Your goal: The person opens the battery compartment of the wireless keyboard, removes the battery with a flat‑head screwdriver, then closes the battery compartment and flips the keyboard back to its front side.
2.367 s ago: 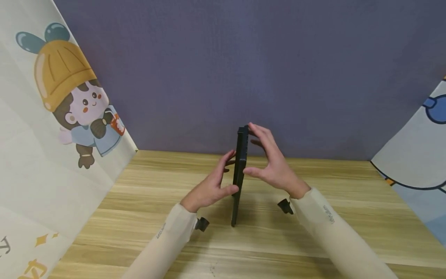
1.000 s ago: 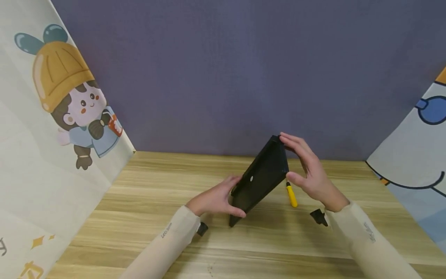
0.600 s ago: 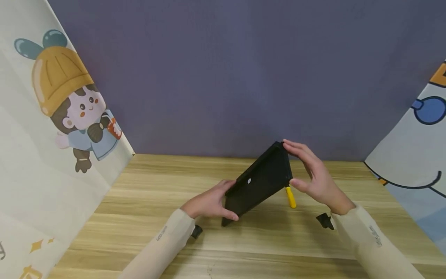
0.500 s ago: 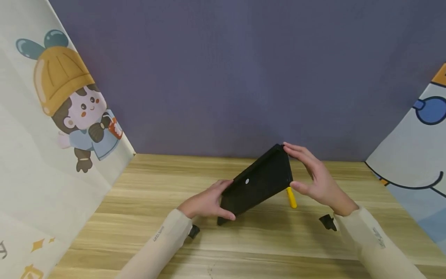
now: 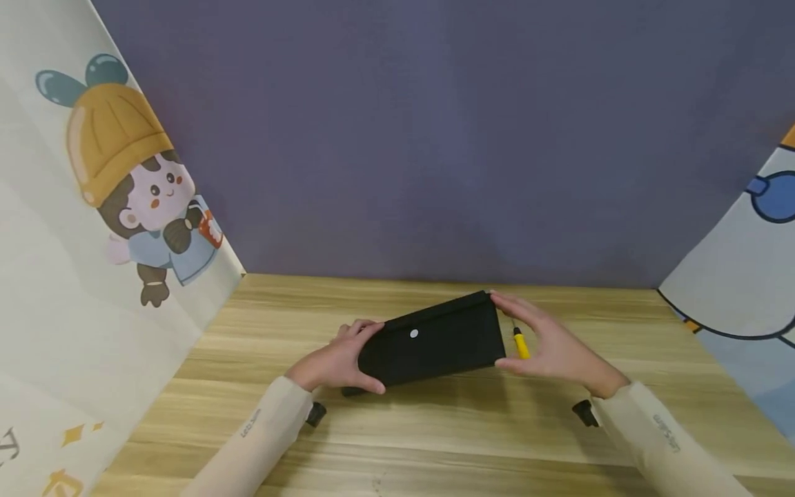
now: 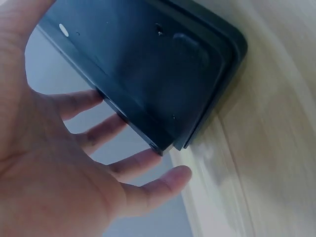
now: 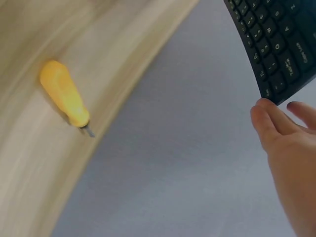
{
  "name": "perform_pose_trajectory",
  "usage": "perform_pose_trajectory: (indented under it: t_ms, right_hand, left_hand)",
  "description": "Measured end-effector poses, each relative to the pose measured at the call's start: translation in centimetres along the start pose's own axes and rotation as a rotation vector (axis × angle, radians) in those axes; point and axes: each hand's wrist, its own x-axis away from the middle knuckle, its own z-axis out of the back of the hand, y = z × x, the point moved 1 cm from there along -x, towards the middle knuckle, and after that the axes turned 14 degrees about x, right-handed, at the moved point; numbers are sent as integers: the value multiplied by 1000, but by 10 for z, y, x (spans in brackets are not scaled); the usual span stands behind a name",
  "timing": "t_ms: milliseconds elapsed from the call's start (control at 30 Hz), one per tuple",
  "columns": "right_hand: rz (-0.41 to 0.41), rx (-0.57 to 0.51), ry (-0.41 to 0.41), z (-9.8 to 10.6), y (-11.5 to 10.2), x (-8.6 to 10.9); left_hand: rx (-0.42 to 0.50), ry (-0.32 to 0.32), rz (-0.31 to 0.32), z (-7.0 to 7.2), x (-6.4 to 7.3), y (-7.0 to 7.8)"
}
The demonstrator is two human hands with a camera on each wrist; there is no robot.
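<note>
A black keyboard (image 5: 441, 345) is held tilted over the table between my two hands, its plain underside with a white round spot facing me in the head view. My left hand (image 5: 338, 355) holds its left end, thumb on the near edge and fingers at the far edge. Spread fingers meet the keyboard's long edge in the left wrist view. At the other end, my right hand (image 5: 543, 343) grips the short edge between thumb and fingertips. Letter keys on the keyboard (image 7: 279, 44) show in the right wrist view.
A screwdriver with a yellow handle (image 5: 521, 343) lies on the wooden table (image 5: 447, 442), just behind my right hand. A dark purple-grey panel (image 5: 397, 138) rises behind the table. Printed cloth walls (image 5: 37, 207) stand at both sides.
The keyboard has turned from on edge to a low slant, its underside swinging toward me and its right end dropping. My left hand moved left, my right hand right and down; the screwdriver came into view.
</note>
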Motion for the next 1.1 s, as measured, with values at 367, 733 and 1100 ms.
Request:
perform_pose_trajectory:
  t_ms: [367, 733, 1100]
  right_hand:
    - [-156, -66, -228, -33, 13, 2]
    - [-208, -160, -361, -61, 26, 1]
    - [-218, -119, -410, -72, 33, -2]
  left_hand:
    - [-98, 27, 26, 3, 2, -8]
    - [-245, 49, 37, -5, -5, -7]
    - [-302, 23, 116, -7, -10, 0]
